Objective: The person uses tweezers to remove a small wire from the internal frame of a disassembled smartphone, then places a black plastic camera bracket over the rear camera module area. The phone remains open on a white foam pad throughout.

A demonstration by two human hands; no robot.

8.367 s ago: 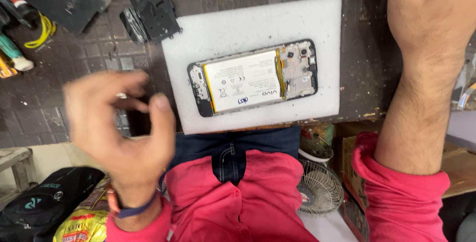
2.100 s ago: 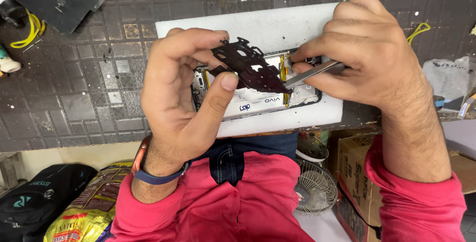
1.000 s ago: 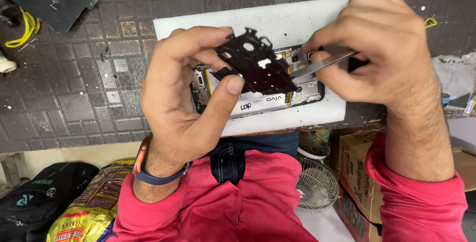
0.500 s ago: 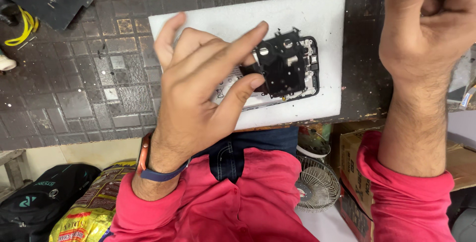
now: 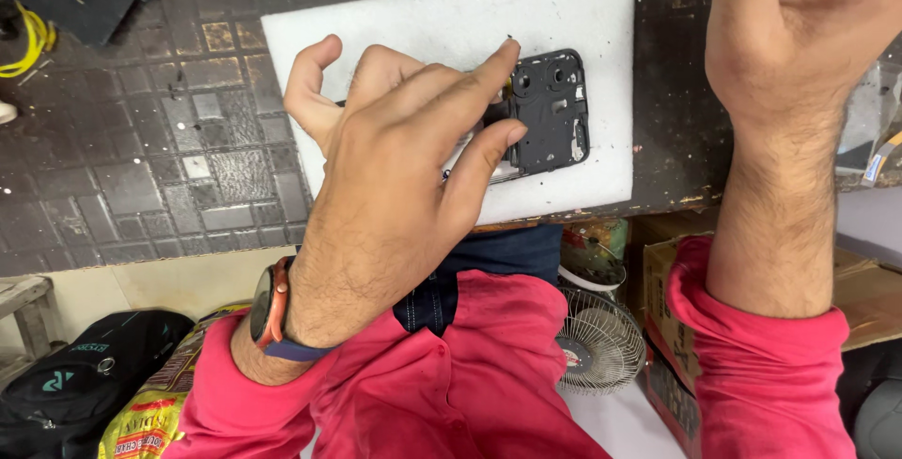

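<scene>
The left hand (image 5: 395, 168) lies flat, fingers spread and gripping nothing, over the opened phone (image 5: 550, 111) — its long axis running left to right on the white pad (image 5: 423, 17) on the desk (image 5: 141, 140). Farther right, the right hand (image 5: 799, 17) hovers fisted; what that grip encloses I cannot tell.

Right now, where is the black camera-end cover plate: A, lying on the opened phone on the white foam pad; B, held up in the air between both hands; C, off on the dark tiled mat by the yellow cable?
A: the black cover plate lies on the phone on the white foam pad, the left hand's fingertips on it.
</scene>
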